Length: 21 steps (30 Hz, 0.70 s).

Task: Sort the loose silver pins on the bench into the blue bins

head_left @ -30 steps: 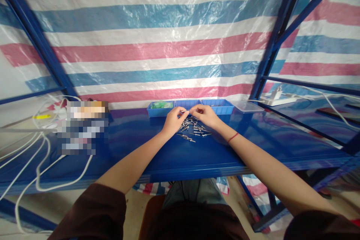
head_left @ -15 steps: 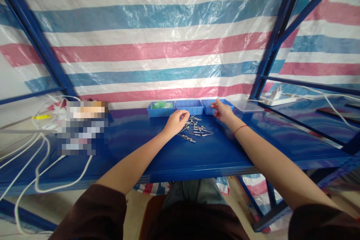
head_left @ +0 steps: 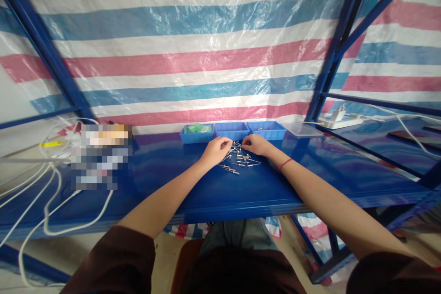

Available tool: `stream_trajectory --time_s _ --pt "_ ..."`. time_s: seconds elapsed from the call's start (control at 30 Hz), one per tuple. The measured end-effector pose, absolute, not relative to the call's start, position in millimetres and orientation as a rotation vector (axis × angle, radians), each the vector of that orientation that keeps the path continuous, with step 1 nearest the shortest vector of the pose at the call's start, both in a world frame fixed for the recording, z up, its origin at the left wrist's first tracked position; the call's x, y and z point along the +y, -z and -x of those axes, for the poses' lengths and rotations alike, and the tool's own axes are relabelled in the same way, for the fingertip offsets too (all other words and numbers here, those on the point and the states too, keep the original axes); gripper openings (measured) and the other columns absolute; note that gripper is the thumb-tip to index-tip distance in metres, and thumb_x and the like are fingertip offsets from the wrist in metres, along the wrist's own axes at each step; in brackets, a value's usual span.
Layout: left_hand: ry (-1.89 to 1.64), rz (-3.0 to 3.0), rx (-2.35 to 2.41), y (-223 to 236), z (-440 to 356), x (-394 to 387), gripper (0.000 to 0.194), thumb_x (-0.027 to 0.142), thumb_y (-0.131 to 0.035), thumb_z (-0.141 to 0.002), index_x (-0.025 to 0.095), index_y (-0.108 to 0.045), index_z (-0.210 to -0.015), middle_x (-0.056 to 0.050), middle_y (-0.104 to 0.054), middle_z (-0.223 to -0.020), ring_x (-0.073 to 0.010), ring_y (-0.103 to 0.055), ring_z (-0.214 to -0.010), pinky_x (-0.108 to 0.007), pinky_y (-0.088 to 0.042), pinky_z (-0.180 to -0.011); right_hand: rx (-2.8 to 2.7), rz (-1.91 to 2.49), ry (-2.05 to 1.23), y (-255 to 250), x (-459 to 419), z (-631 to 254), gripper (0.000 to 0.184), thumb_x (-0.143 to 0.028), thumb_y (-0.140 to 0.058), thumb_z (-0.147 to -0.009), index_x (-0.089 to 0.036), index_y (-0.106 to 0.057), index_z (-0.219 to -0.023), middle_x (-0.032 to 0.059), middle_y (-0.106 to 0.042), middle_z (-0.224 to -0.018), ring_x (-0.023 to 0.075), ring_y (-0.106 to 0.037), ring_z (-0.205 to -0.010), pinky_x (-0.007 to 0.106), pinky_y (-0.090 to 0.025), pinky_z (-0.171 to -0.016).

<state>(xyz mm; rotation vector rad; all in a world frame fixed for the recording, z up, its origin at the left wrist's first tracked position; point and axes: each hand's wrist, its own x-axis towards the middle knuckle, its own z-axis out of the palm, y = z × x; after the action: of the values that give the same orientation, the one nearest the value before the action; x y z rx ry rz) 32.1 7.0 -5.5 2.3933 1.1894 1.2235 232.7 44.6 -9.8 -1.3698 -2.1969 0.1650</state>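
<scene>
Striped plastic sheeting (head_left: pixel 193 55) behind — red, white, blue, shiny in patches. Blue metal posts (head_left: pixel 335 59) at both sides; blue tabletop (head_left: pixel 155 165) in front, pale floor (head_left: pixel 165 259) below.

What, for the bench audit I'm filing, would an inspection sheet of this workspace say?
Surface: glossy blue tabletop.
Work items: loose heap of metal pins; behind it a row of blue bins: left bin with green material, middle bin, right bin with some metal pieces.
Clutter: clear plastic piece beside the right bin; blurred patch at far left, contents unreadable.
Hands: left hand and right hand at the heap, fingers curled; anything gripped can't be told.
Cables: white cables at left, one hanging past the front edge.
Surroundings: striped sheet behind, blue frame.
</scene>
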Motion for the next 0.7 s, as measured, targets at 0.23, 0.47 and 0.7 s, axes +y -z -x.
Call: stream_trajectory --time_s 0.23,0.47,0.7 --pt "-1.205 -2.406 1.174 6.4 -31.5 7.8 0.020 0.028 -0.050 -0.082 0.019 -0.067 -0.089 -0.004 -0.067 -0.086 -0.0151 -0.061 -0.076 -0.028 -0.048 -0.075 -2.211 1.264 -0.183 4.3 38.1 -230.2 0.010 -0.011 -0.061 -0.067 -0.018 -0.058 -0.060 0.0017 -0.058 -0.061 0.0125 -0.048 -0.055 0.027 -0.037 -0.059" --pt "-1.188 -2.380 1.167 9.6 -32.3 10.2 0.025 0.026 -0.054 -0.080 0.016 -0.063 -0.101 -0.007 -0.067 -0.094 -0.0154 -0.063 -0.077 -0.030 -0.049 -0.078 -2.144 0.997 -0.291 -12.5 21.2 -216.1 0.007 -0.019 -0.051 -0.075 -0.016 -0.057 -0.076 0.0016 -0.059 -0.071 0.0123 -0.050 -0.063 0.026 -0.039 -0.063" --pt "-1.421 -2.124 1.129 4.4 -31.3 10.2 0.019 0.031 -0.054 -0.081 0.017 -0.064 -0.087 -0.005 -0.069 -0.089 -0.0161 -0.063 -0.080 -0.028 -0.049 -0.075 -1.755 0.961 -0.897 -13.7 13.4 -204.0 0.019 -0.034 -0.059 -0.073 -0.016 -0.055 -0.079 0.0017 -0.058 -0.070 0.0114 -0.053 -0.061 0.023 -0.040 -0.052"
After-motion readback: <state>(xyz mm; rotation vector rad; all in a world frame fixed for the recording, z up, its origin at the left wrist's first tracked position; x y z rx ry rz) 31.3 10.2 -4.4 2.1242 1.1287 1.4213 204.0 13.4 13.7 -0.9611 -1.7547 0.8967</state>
